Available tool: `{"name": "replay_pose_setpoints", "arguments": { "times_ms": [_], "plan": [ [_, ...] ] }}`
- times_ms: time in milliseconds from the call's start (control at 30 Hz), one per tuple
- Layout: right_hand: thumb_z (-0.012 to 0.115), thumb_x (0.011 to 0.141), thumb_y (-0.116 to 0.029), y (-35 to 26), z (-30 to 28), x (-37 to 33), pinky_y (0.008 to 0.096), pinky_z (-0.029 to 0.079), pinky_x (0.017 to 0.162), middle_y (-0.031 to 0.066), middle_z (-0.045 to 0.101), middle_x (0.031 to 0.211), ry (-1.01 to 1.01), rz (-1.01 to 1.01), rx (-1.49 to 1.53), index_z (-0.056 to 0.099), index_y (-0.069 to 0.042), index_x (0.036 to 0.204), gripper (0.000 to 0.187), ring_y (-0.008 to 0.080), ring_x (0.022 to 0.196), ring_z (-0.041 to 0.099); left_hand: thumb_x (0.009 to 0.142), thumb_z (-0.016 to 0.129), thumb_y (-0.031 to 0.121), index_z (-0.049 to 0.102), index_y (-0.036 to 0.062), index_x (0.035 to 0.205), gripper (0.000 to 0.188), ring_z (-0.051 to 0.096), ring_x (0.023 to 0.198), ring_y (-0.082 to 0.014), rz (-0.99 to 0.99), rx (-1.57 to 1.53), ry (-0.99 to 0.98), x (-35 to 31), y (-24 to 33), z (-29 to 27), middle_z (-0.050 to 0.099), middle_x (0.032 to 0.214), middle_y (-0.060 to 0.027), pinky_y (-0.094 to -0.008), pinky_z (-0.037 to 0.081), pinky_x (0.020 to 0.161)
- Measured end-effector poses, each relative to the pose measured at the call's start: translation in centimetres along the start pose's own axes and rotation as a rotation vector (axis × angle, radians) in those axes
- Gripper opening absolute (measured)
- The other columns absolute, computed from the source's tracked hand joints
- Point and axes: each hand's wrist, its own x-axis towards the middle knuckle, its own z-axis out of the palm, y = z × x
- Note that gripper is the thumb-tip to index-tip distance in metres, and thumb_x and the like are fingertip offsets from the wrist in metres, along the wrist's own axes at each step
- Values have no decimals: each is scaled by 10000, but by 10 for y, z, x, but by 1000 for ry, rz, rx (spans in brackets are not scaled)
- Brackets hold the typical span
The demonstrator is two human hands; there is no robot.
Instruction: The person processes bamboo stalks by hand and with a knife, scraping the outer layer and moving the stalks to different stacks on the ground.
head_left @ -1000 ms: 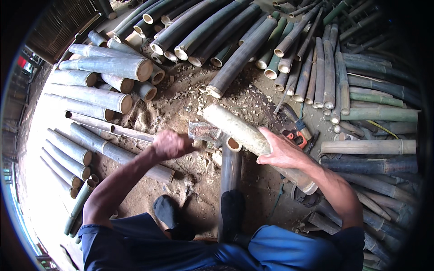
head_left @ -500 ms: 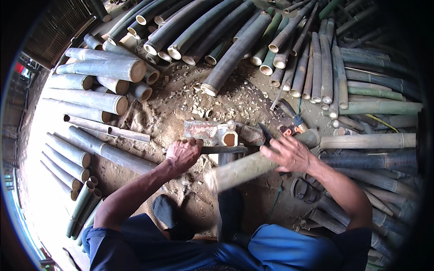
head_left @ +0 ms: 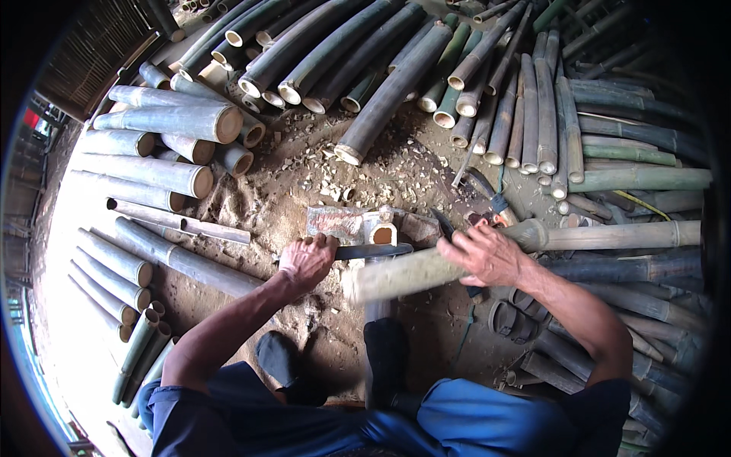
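My left hand [head_left: 307, 261] is closed around the handle end of a knife with a long dark blade [head_left: 373, 251]. The blade points right, just in front of the cut, open end of a bamboo post [head_left: 383, 231]. My right hand [head_left: 487, 255] grips a pale bamboo pole [head_left: 407, 274] from above. The pole slants across the bamboo post, its left end below the blade. Motion blurs that end slightly. On the right the pole lines up with a pale bamboo length [head_left: 624, 235]; I cannot tell whether they are one piece. A dark curved blade [head_left: 444, 223] lies beside my right hand.
Cut bamboo poles [head_left: 388, 95] fan across the far side. More bamboo lengths lie in stacks at the left [head_left: 167, 122] and right [head_left: 640, 179]. Pale chips [head_left: 350, 186] litter the ground. Sandals [head_left: 514, 320] lie right of my feet; a tool with blue wrapping [head_left: 499, 203] lies beyond my right hand.
The pale bamboo pole has swung to a flatter slant, its left end now farther from me and slightly left. My right hand stays closed on it; the knife has barely shifted.
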Motion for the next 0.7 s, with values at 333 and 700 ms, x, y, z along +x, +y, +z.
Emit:
{"name": "replay_pose_setpoints", "arguments": {
  "times_ms": [333,700],
  "plan": [
    [917,660,-385,-4,-2,7,382,562,785,87,579,1082,31,-72,-12,500,-108,1443,929,230,916,611,1034,463,159,489,1,1161,205,688,871,-345,7,51,-22,5,-1,-2,651,1080,-225,-482,555,743],
    [912,712,-296,27,7,1,451,588,681,169,637,1030,257,301,96,467,-71,1453,892,331,851,684,892,806,367,776,72,927,299,696,632,-194,261,-523,-48,39,-37,-39,745,749,-86,-396,532,583]
  ]
}}
